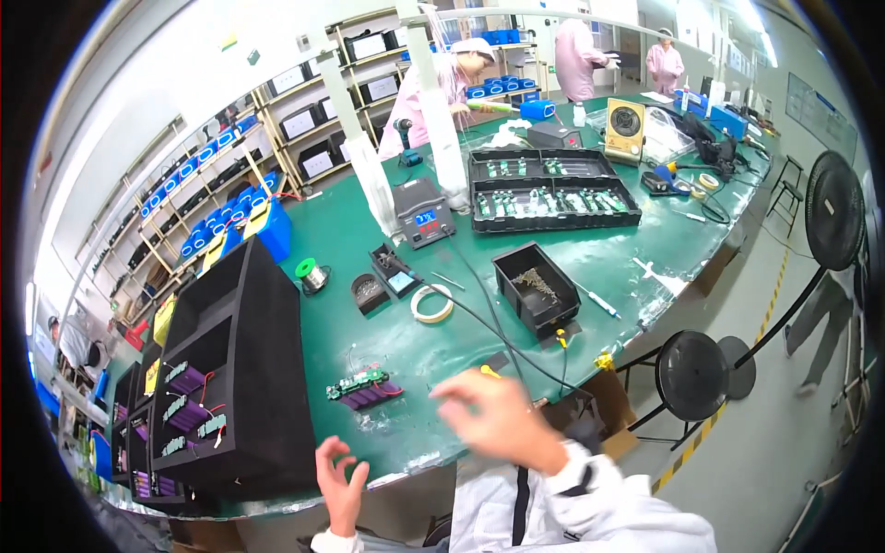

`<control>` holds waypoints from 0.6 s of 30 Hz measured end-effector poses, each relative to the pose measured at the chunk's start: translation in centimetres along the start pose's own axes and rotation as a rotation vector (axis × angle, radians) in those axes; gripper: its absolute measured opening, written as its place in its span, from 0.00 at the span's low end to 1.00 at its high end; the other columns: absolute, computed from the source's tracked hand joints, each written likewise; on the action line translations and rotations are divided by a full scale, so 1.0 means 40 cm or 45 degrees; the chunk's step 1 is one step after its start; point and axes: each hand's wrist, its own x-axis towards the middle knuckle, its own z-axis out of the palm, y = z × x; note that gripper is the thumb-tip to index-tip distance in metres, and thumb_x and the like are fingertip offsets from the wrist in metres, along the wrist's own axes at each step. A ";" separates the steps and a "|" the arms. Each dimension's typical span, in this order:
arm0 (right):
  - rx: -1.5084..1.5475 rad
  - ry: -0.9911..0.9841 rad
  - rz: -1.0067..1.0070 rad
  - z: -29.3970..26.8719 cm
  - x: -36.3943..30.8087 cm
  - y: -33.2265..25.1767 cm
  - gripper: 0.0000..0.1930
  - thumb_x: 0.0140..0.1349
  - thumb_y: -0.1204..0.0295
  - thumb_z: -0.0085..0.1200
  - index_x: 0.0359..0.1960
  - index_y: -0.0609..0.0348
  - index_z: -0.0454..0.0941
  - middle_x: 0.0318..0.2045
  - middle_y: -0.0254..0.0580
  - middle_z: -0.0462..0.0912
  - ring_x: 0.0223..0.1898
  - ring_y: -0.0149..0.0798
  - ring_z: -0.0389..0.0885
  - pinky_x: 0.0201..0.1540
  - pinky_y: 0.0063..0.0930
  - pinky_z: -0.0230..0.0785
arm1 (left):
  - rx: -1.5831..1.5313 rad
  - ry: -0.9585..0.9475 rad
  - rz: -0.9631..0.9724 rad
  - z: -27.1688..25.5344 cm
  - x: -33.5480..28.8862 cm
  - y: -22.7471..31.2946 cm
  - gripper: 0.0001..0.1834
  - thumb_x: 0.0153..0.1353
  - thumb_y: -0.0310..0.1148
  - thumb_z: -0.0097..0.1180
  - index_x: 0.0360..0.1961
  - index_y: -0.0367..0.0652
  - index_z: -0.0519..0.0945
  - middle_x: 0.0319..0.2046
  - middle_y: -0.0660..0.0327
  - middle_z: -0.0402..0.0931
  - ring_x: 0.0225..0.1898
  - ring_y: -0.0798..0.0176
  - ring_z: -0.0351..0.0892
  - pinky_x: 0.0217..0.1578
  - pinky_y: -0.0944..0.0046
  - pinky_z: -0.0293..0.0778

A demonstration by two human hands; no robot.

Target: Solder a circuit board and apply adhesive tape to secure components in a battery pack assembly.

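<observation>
Battery pack (pixel 371 394), purple with green circuit board (pixel 359 381), lying untouched on tabletop (pixel 323 336). Left hand (pixel 339 484) nearby, fingers loosely open, empty. Right hand (pixel 502 419) blurry, can't tell if gripping. Probably reaching stage; next move likely calls for gentle hold, minding the board.

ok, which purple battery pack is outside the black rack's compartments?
The purple pack lying on the green table, ahead of the left hand. The other visible ones sit in the black rack at left.
</observation>
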 end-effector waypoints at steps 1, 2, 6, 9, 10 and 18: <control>-0.094 0.255 -0.045 -0.089 0.002 0.002 0.05 0.61 0.74 0.62 0.37 0.60 0.83 0.33 0.43 0.84 0.35 0.39 0.84 0.41 0.30 0.76 | 0.110 0.032 0.015 0.010 0.018 -0.025 0.36 0.51 0.23 0.70 0.62 0.40 0.68 0.53 0.57 0.67 0.57 0.58 0.69 0.55 0.58 0.72; -0.242 0.439 -0.090 -0.189 0.013 0.012 0.03 0.62 0.76 0.58 0.35 0.59 0.80 0.30 0.45 0.83 0.32 0.38 0.85 0.34 0.32 0.76 | 0.215 0.062 0.026 0.021 0.034 -0.058 0.39 0.51 0.24 0.70 0.64 0.40 0.65 0.57 0.56 0.64 0.60 0.58 0.67 0.55 0.57 0.72; -0.667 0.586 0.286 -0.545 0.054 0.406 0.11 0.59 0.77 0.59 0.44 0.59 0.81 0.35 0.45 0.85 0.35 0.43 0.85 0.40 0.36 0.77 | 0.381 0.181 0.028 0.066 0.056 -0.145 0.47 0.51 0.26 0.73 0.70 0.41 0.59 0.62 0.53 0.61 0.63 0.54 0.66 0.61 0.52 0.69; -0.970 0.404 0.382 -0.611 0.040 0.551 0.14 0.57 0.71 0.64 0.46 0.56 0.82 0.39 0.46 0.84 0.43 0.51 0.84 0.46 0.43 0.76 | 0.268 0.209 -0.054 0.081 0.080 -0.147 0.54 0.51 0.26 0.74 0.74 0.42 0.52 0.66 0.51 0.58 0.68 0.51 0.61 0.68 0.50 0.63; -1.084 0.331 0.359 -0.596 0.050 0.565 0.14 0.57 0.69 0.66 0.45 0.56 0.83 0.37 0.47 0.85 0.43 0.53 0.84 0.45 0.44 0.76 | 0.285 0.226 -0.057 0.073 0.087 -0.145 0.55 0.51 0.27 0.74 0.74 0.42 0.51 0.67 0.50 0.58 0.70 0.51 0.60 0.69 0.50 0.60; -0.840 0.548 0.308 -0.685 0.074 0.596 0.12 0.69 0.64 0.58 0.41 0.61 0.76 0.34 0.41 0.81 0.36 0.38 0.82 0.40 0.35 0.75 | 0.157 0.057 -0.097 0.112 0.208 -0.151 0.63 0.44 0.30 0.81 0.74 0.35 0.48 0.70 0.46 0.55 0.72 0.48 0.56 0.73 0.49 0.54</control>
